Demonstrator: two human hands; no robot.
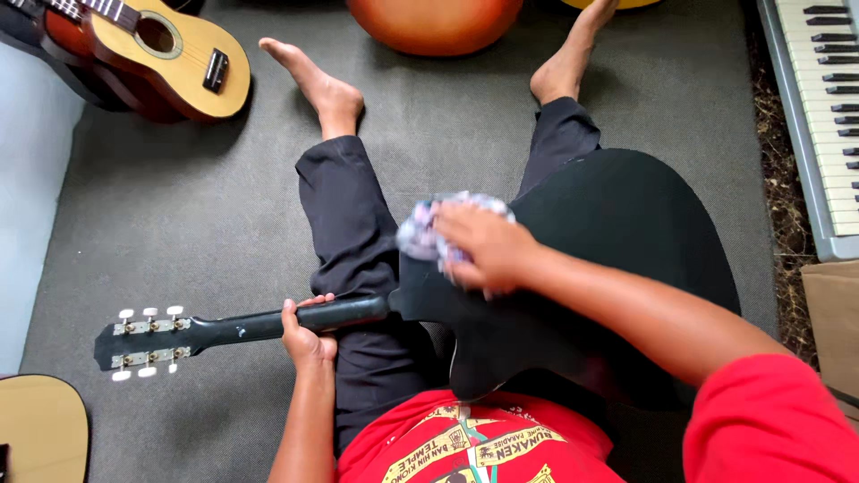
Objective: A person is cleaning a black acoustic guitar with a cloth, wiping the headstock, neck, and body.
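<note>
A black guitar [626, 233] lies back-up across my lap, its neck pointing left and its headstock [148, 340] with white tuning pegs over the floor. My left hand [304, 331] is wrapped around the neck close to the body. My right hand [483, 246] presses a crumpled pale patterned cloth [420, 228] against the guitar's upper shoulder near the neck joint. I sit on the floor in dark trousers and a red shirt, legs stretched forward, feet bare.
A small tan ukulele-like guitar [170, 54] lies at the top left on the grey carpet [179, 215]. An orange guitar body [434, 22] sits at the top centre. A keyboard [823, 116] runs along the right edge. Another light wooden instrument [40, 429] shows at the bottom left.
</note>
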